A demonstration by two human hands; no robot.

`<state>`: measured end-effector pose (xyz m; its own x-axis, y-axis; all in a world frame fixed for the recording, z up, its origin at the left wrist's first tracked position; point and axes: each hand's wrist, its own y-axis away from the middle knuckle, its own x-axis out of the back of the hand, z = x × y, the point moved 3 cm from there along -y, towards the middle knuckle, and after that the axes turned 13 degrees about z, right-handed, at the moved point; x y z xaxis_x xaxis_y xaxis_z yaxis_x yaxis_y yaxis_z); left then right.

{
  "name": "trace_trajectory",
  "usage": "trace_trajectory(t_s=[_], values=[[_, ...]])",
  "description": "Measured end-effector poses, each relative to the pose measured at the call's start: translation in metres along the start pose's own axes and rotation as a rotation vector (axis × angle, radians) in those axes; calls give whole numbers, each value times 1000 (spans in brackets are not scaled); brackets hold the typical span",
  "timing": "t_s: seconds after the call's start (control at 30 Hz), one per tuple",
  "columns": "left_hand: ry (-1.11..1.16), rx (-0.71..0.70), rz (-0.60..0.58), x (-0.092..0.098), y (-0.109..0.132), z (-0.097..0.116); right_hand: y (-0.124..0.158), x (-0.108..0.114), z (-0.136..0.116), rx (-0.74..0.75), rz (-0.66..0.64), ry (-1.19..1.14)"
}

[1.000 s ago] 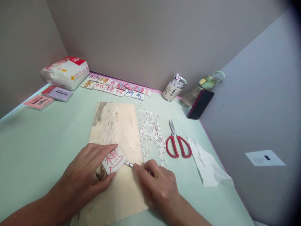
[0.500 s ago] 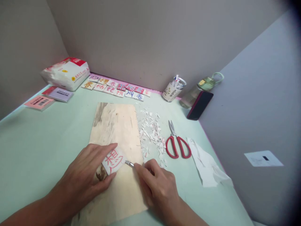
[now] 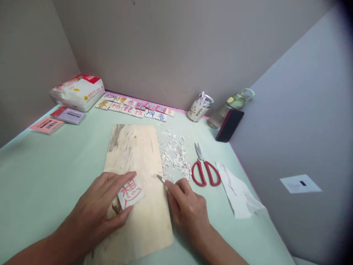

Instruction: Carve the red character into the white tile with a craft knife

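My left hand (image 3: 102, 206) grips a small white square tile (image 3: 131, 192) by its edges, thumb on the near side and fingers on the far side. A red character is written on the tile, which rests on a pale wooden board (image 3: 138, 147). In my right hand (image 3: 189, 206) is a slim metal craft knife (image 3: 161, 179), its handle mostly hidden by the fingers. The blade tip points at a small pale shaving (image 3: 154, 175) on the board, apart from the tile. White shavings (image 3: 175, 154) lie scattered just right of the board.
Red-handled scissors (image 3: 203, 167) and a crumpled tissue (image 3: 239, 195) lie at right. Lettered tiles (image 3: 132, 106) line the back, near a can of pens (image 3: 199, 108), a bottle (image 3: 220, 114) and a phone (image 3: 230, 126). A tissue pack (image 3: 79, 94) and sticky-note pads (image 3: 70, 115) are back left.
The knife has moved away from the tile's right edge, up and to the right across the board. A small shaving now shows at its tip. My left hand keeps holding the tile.
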<state>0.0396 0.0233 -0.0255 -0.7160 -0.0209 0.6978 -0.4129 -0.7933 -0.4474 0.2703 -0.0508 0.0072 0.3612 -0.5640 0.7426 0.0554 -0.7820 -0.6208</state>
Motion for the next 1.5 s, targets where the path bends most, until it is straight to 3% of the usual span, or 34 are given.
trace_trajectory(t_s=[0.17, 0.3, 0.4, 0.57, 0.77, 0.9, 1.07, 1.23, 1.5], values=[[10, -1, 14, 0, 2, 0, -6, -1, 20, -214, 42, -188], [11, 10, 24, 0, 2, -1, -10, 0, 16, -373, -36, -330], [0, -12, 33, -1, 3, -4, -10, -3, 7, -420, -114, -424], [21, 14, 31, -1, 3, -4, -15, -7, 6, -463, -116, -504], [16, -5, 74, 4, 0, -12, -29, -7, -7, -370, -167, -274], [-16, -19, 127, 10, -4, -17, -39, -22, -14, -238, -270, -37], [-6, -4, 125, 11, -3, -15, -56, -31, 25, -323, -97, 62], [46, 36, 136, 11, -1, -11, -55, -15, 47, -322, -46, -32], [72, -18, 100, 7, -1, -5, -34, 0, 11, -89, -137, -315]])
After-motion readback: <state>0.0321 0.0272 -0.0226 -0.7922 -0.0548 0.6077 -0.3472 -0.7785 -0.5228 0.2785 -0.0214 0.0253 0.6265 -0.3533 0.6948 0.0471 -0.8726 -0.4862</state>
